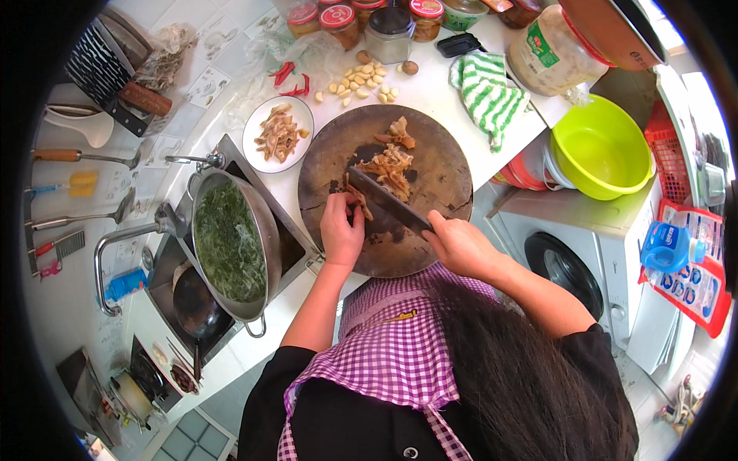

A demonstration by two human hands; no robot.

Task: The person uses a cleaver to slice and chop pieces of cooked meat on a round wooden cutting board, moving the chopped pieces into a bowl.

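Note:
A round wooden chopping board [444, 167] lies on the counter before me. My right hand [461, 242] grips the handle of a cleaver [392, 201], whose dark blade slants up and left across the board. Under the fingers of my left hand [343, 227] is a strip of brownish meat [360, 203], close beside the blade. Just beyond the blade sits a heap of sliced meat [389, 167], with another piece of meat [398, 132] farther back. A white plate [251, 144] of cut meat strips [279, 133] stands left of the board.
Left, a steel basin [271, 248] of leafy greens rests over the sink [294, 245], near the faucet [104, 265]. Behind the board lie garlic cloves [360, 78], red chillies [297, 86] and several jars [339, 26]. A striped cloth [490, 92] and a green basin [602, 144] are at right.

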